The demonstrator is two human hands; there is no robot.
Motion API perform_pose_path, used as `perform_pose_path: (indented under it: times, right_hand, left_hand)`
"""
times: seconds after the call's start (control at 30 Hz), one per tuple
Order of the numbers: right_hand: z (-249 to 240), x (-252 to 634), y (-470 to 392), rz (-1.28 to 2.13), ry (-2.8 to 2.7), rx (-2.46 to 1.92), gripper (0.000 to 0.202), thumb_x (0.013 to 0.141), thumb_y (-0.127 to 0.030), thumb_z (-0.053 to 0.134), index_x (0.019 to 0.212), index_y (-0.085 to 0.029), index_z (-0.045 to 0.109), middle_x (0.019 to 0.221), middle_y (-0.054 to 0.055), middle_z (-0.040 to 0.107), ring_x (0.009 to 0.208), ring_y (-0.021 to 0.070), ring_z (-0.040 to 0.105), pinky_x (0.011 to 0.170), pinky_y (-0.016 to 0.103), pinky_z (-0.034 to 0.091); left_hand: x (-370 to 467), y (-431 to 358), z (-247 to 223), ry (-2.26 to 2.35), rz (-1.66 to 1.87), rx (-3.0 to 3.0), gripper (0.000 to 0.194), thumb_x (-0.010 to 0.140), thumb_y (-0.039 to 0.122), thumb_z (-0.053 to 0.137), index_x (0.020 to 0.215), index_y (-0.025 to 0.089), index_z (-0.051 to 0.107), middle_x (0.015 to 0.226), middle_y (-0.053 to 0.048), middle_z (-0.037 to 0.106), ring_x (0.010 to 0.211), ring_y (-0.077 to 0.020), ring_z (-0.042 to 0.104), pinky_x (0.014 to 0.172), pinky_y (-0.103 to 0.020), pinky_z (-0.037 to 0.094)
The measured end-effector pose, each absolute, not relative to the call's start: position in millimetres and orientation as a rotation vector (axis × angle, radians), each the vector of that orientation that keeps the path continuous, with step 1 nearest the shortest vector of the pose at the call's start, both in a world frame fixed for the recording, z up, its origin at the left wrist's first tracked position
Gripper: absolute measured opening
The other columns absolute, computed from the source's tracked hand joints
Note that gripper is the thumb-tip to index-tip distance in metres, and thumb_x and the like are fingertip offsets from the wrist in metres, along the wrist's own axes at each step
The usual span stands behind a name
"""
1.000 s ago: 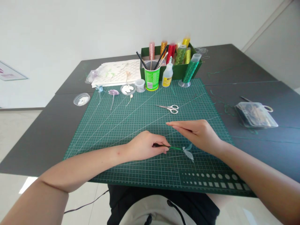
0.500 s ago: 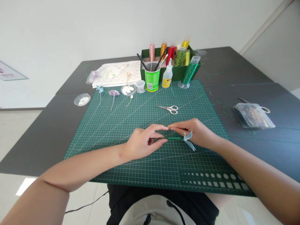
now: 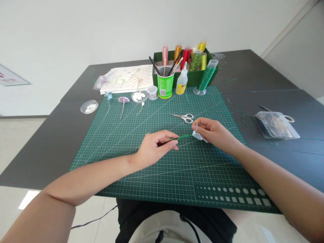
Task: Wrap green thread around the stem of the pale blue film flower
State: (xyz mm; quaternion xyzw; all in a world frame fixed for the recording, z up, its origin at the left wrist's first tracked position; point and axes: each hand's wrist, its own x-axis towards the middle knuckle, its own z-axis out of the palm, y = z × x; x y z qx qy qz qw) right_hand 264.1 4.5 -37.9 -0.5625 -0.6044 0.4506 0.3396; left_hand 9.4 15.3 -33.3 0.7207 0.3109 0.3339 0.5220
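My left hand (image 3: 155,150) is closed in a pinch around the stem of an artificial flower over the cutting mat (image 3: 141,182). A green stretch of the stem (image 3: 184,136) shows to the right of the fingers, and a thin dark length runs back into the palm. At the far end are the flower's pale blue petals (image 3: 198,136). My right hand (image 3: 214,132) has its fingers curled together at these petals and appears to pinch one. Just beyond that hand lies a pair of small white-handled scissors (image 3: 186,117).
Toward the back stand a green cup (image 3: 165,87) of tools, a glue bottle (image 3: 181,82), a teal thread spool (image 3: 207,77) and a green box (image 3: 199,79) of spools. Finished-looking flowers (image 3: 123,100) and dishes (image 3: 89,107) lie left. A plastic case (image 3: 277,125) sits right.
My right hand has moved away from me, its fingers now at the petals instead of near my left fingertips. The flower end of the stem has tilted away from me and shifted left.
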Motion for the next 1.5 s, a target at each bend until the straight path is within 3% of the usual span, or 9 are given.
perform_pose_path:
  times: [0.13,0.33,0.57,0.93,1.03,1.13,1.23,1.37,1.5]
  right_hand:
    - [-51,269,5,0.804,-1.502,-1.628,0.021,0.092,-0.039,0.064,0.091,-0.024,0.049,0.059,-0.007,0.055,0.049,0.0120,0.049,0.049,0.025,0.038]
    - [-54,269,4,0.484,-1.493,-1.594,0.022,0.089,-0.031,0.064,0.104,-0.024,0.049,0.103,0.007,0.072,0.090,0.0225,0.071,0.087,0.043,0.058]
    - [-48,254,-6,0.447,-1.942,-1.443,0.030,0.101,-0.025,0.049,0.126,-0.022,0.066,0.138,0.014,0.069,0.133,0.0298,0.063,0.113,0.055,0.050]
    - [-42,224,-27,0.774,-2.017,-1.236,0.051,0.102,-0.029,0.054,0.151,-0.017,0.052,0.152,0.017,0.059,0.142,0.0314,0.056,0.117,0.052,0.048]
    - [-36,216,-28,0.912,-1.932,-1.154,0.045,0.101,-0.030,0.055,0.145,-0.023,0.058,0.149,0.013,0.062,0.137,0.0296,0.060,0.113,0.049,0.051]
    - [-33,210,-31,1.113,-1.773,-1.135,0.037,0.102,-0.032,0.056,0.137,-0.025,0.061,0.134,0.011,0.068,0.101,0.0223,0.072,0.081,0.036,0.061]
    - [-35,206,-33,1.236,-1.642,-1.200,0.027,0.101,-0.037,0.059,0.123,-0.022,0.063,0.096,0.005,0.070,0.062,0.0135,0.055,0.051,0.027,0.044]
    - [-40,205,-32,1.186,-1.538,-1.273,0.021,0.098,-0.042,0.062,0.093,-0.021,0.062,0.069,-0.002,0.056,0.055,0.0118,0.043,0.049,0.027,0.032]
    - [-39,206,-30,1.169,-1.452,-1.296,0.023,0.097,-0.043,0.059,0.093,-0.021,0.062,0.063,-0.004,0.046,0.056,0.0121,0.038,0.051,0.028,0.030]
  left_hand:
    - [10,18,-36,0.757,0.782,1.633,0.017,0.095,0.032,0.067,0.102,0.017,0.072,0.077,-0.004,0.080,0.051,-0.0095,0.059,0.049,-0.021,0.043]
    - [11,26,-42,0.779,0.774,1.475,0.022,0.093,0.036,0.070,0.103,0.017,0.071,0.076,-0.004,0.079,0.041,-0.0055,0.043,0.042,-0.020,0.035]
    - [12,31,-45,0.818,0.832,1.402,0.024,0.093,0.037,0.071,0.105,0.017,0.070,0.075,-0.003,0.079,0.041,-0.0055,0.043,0.041,-0.019,0.035]
    - [15,22,-42,0.796,0.798,1.509,0.022,0.096,0.034,0.066,0.110,0.017,0.068,0.079,-0.002,0.080,0.042,-0.0059,0.055,0.044,-0.017,0.045]
    - [17,18,-40,0.785,0.803,1.575,0.017,0.097,0.032,0.065,0.106,0.017,0.066,0.073,0.001,0.077,0.043,-0.0062,0.059,0.046,-0.017,0.046]
    - [17,14,-39,0.790,0.807,1.641,0.013,0.098,0.030,0.063,0.103,0.017,0.065,0.060,0.006,0.070,0.042,-0.0068,0.059,0.047,-0.016,0.046]
    - [16,12,-39,0.830,0.816,1.714,0.014,0.098,0.030,0.063,0.103,0.017,0.065,0.054,0.007,0.066,0.041,-0.0076,0.059,0.046,-0.016,0.046]
    - [17,11,-41,0.821,0.802,1.735,0.017,0.098,0.031,0.062,0.106,0.017,0.063,0.067,0.001,0.077,0.041,-0.0075,0.060,0.043,-0.015,0.046]
    - [18,10,-40,0.839,0.779,1.734,0.020,0.100,0.035,0.062,0.107,0.016,0.063,0.075,-0.003,0.081,0.042,-0.0078,0.061,0.041,-0.015,0.045]
